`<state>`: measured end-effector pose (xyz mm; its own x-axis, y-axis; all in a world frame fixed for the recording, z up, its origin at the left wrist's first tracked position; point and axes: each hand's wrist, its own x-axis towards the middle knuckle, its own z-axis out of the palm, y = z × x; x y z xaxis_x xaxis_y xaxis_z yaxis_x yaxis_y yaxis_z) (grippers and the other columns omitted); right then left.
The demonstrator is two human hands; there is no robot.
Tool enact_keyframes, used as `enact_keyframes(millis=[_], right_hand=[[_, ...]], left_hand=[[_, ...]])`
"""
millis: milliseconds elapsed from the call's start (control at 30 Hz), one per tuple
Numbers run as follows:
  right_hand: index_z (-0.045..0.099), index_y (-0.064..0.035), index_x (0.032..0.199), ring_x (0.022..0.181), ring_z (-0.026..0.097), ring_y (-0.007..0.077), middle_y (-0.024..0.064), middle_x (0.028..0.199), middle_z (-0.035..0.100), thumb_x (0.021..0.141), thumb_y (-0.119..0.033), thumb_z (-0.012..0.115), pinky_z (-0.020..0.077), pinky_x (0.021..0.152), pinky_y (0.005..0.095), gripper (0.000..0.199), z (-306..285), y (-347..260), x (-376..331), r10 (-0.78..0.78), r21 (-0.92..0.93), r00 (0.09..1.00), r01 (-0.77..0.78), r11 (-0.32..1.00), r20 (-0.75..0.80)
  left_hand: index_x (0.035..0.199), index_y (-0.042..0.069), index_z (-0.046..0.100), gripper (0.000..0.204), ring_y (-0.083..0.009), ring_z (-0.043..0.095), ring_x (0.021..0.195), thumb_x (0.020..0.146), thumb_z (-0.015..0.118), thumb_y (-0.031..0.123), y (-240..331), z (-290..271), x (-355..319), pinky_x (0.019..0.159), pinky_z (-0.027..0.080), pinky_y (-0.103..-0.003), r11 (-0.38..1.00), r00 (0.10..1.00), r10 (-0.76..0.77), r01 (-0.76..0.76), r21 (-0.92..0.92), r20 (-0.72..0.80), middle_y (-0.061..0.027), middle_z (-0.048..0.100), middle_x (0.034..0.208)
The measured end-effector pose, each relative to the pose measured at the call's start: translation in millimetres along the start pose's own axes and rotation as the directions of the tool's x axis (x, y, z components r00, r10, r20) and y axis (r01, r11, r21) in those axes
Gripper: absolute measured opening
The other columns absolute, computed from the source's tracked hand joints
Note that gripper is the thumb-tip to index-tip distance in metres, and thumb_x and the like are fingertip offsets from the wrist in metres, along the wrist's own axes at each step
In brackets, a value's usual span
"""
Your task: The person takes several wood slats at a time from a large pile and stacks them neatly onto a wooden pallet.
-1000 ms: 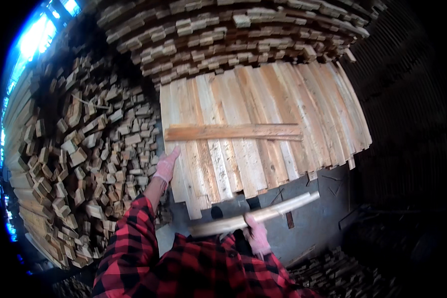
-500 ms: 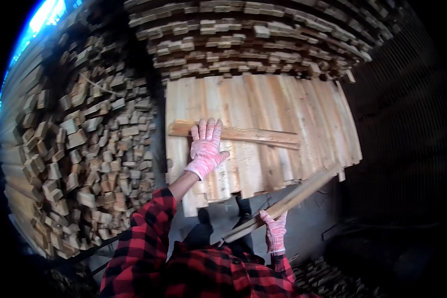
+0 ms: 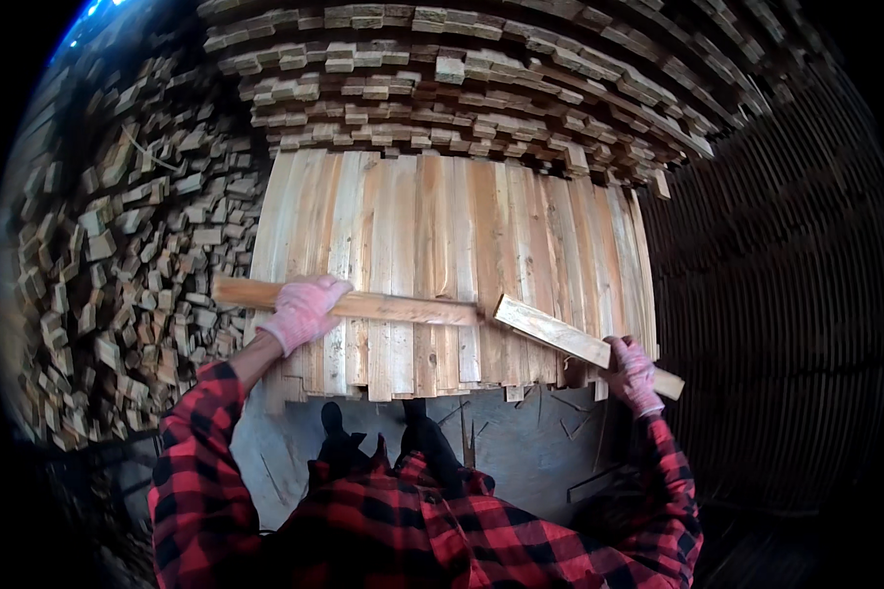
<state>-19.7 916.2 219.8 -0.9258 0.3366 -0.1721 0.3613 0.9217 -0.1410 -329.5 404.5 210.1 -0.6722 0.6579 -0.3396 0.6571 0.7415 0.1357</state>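
Note:
My left hand (image 3: 304, 310), in a pink-and-white knit glove, is closed over a brown wooden board (image 3: 403, 307) that lies crosswise over the layer of planks (image 3: 393, 240). The board's left end juts past the layer's left edge. In the same kind of glove, my right hand (image 3: 635, 375) grips a paler wooden board (image 3: 558, 332) near its right end. This board slants over the layer's front right part, its far end close to the brown board's right end. Whether it touches the planks below I cannot tell.
Stacked boards (image 3: 442, 79) rise behind the plank layer, end faces toward me. A pile of short wood pieces (image 3: 118, 245) fills the left side. Dark stacked rows (image 3: 766, 275) stand at the right. Thin wood scraps (image 3: 469, 432) litter the grey floor (image 3: 521, 461) by my feet.
The paler board in my right hand has come up from beside my body and swung over the planks. My left hand now wraps round the brown board, which has shifted left across the layer.

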Motion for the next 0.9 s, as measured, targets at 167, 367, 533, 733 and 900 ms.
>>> enact_keyframes(millis=[167,367,533,733,900], right_hand=[[0.063,-0.0189,0.125,0.112,0.058,0.0373,0.0153,0.119,0.06,0.069,-0.014,0.085,0.0503,0.094,0.0449,0.06,16.2,6.4,75.4,-0.176,-0.252,0.972,0.211,0.945,0.154],[0.062,-0.0201,0.128,0.118,0.058,0.0379,0.0165,0.126,0.061,0.08,-0.017,0.075,0.0493,0.099,0.0471,0.05,29.9,29.1,99.8,-0.292,-0.048,0.92,0.314,0.948,0.261],[0.063,-0.0177,0.126,0.104,0.063,0.0365,0.0148,0.113,0.064,0.085,-0.01,0.063,0.0511,0.09,0.0473,0.041,31.9,10.6,99.1,-0.425,-0.089,0.895,0.438,0.894,0.134],[0.062,-0.0129,0.127,0.096,0.061,0.0425,0.0201,0.102,0.062,0.087,0.002,0.053,0.0515,0.084,0.0522,0.044,29.3,9.1,107.5,-0.521,0.018,0.847,0.522,0.853,0.106],[0.037,-0.0181,0.153,0.129,0.049,0.0393,0.0186,0.142,0.052,0.07,-0.008,0.082,0.0408,0.11,0.0488,0.096,52.5,73.2,126.0,-0.514,0.245,0.781,0.452,0.857,0.355]], left_hand=[[0.122,0.017,0.063,0.049,-0.0322,0.063,0.104,0.075,0.078,0.025,4.2,38.9,-38.8,0.091,0.051,-0.043,0.998,0.995,0.007,-0.014,-0.068,-0.104,-0.0094,0.062,0.109],[0.123,0.018,0.064,0.05,-0.0309,0.062,0.108,0.076,0.079,0.023,19.5,41.5,-38.9,0.093,0.051,-0.044,0.992,0.991,-0.055,0.04,-0.119,-0.119,-0.0088,0.061,0.114],[0.121,0.015,0.064,0.042,-0.0308,0.062,0.106,0.08,0.072,0.019,29.0,38.7,-37.7,0.091,0.052,-0.044,0.986,0.988,-0.124,0.113,-0.119,-0.089,-0.0096,0.061,0.108],[0.09,0.01,0.068,0.016,-0.0359,0.068,0.082,0.076,0.064,0.016,24.3,64.0,-43.1,0.072,0.055,-0.051,0.996,0.917,-0.033,-0.005,-0.093,-0.398,-0.0147,0.068,0.088],[0.088,0.014,0.059,0.009,-0.0315,0.066,0.082,0.082,0.06,0.02,31.9,88.0,-22.9,0.066,0.051,-0.048,1.0,0.874,0.012,-0.002,0.021,-0.485,-0.0098,0.061,0.083]])
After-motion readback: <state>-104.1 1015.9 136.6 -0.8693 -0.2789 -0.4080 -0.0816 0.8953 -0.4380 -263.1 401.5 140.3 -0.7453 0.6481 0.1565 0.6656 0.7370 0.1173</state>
